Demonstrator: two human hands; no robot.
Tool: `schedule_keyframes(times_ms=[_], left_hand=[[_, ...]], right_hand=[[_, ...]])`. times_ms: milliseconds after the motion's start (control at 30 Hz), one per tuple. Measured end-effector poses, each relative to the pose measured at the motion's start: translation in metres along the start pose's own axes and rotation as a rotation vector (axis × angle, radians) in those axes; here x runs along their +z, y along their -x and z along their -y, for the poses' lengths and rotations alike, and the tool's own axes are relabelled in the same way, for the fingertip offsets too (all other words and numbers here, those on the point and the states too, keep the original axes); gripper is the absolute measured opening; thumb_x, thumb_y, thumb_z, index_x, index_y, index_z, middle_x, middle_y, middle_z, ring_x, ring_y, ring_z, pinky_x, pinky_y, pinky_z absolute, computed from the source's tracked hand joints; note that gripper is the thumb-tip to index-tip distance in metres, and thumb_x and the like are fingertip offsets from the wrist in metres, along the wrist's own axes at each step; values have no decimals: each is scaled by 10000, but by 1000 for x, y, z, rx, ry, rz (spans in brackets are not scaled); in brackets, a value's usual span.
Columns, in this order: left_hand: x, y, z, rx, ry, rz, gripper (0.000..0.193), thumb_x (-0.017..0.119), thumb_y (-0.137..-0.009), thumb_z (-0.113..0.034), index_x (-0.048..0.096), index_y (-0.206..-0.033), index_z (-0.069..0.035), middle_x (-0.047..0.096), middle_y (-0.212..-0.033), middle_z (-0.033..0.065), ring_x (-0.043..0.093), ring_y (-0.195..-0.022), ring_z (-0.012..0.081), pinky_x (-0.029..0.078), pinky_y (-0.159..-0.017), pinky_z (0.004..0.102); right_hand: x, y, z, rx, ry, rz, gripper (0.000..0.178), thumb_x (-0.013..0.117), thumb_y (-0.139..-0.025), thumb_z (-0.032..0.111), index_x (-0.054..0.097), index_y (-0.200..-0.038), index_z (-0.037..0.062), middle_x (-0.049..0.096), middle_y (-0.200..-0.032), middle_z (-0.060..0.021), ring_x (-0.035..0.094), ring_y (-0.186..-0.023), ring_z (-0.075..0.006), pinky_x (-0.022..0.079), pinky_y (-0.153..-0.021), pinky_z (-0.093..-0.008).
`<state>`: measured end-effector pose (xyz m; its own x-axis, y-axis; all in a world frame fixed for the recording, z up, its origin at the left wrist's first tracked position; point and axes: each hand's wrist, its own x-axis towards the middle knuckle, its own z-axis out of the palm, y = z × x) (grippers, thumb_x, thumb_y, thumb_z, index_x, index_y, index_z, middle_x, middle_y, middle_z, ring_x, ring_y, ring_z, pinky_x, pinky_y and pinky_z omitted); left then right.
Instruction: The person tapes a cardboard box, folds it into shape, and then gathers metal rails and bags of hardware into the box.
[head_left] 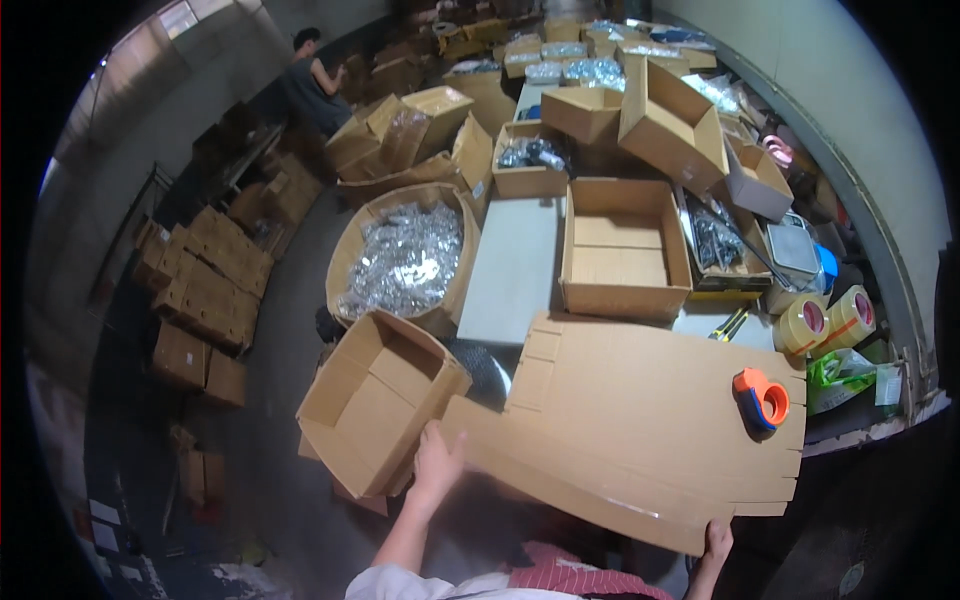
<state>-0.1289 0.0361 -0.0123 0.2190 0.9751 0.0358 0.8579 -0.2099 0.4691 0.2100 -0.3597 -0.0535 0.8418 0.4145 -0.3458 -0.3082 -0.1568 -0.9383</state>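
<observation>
A flat cardboard sheet (640, 400) lies on the table in front of me. Along its near side runs a long cardboard strip (590, 497); whether it is joined to the sheet I cannot tell. My left hand (438, 463) grips the strip's left end, thumb on top, close beside an open cardboard box (375, 400). At the right end, my right hand (716, 546) is closed on the strip's corner, its fingers partly hidden. An orange and blue tape dispenser (762, 402) rests on the right of the sheet.
Behind the sheet stands an empty cardboard box (625, 285). A large carton of clear plastic packets (405, 262) stands left of the table. Tape rolls (803, 325) and a yellow-handled cutter (730, 324) lie at right. Another person (318, 85) is far left.
</observation>
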Motion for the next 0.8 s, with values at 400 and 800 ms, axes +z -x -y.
schedule_keyframes(times_ms=[400, 800], left_hand=[[-5, 87, 16, -360, 1363, 224, 310, 624, -1020, -255, 591, -750, -105, 495, -709, -48, 476, -669, 81, 367, -587, 276], [93, 198, -19, -103, 905, 1468, 495, 488, -1001, -440, 621, -1290, -60, 684, -1255, 107, 642, -1179, 276, 521, -998, 443]], right_hand=[[-122, 234, -76, 162, -576, -355, 554, 692, -931, 220, 522, -1433, 60, 625, -1341, -139, 614, -1204, -285, 491, -1044, -423], [-143, 562, -150, -95, -864, -991, 622, 674, -709, 40, 590, -1320, -36, 681, -1234, -148, 640, -1157, -261, 489, -1036, -390]])
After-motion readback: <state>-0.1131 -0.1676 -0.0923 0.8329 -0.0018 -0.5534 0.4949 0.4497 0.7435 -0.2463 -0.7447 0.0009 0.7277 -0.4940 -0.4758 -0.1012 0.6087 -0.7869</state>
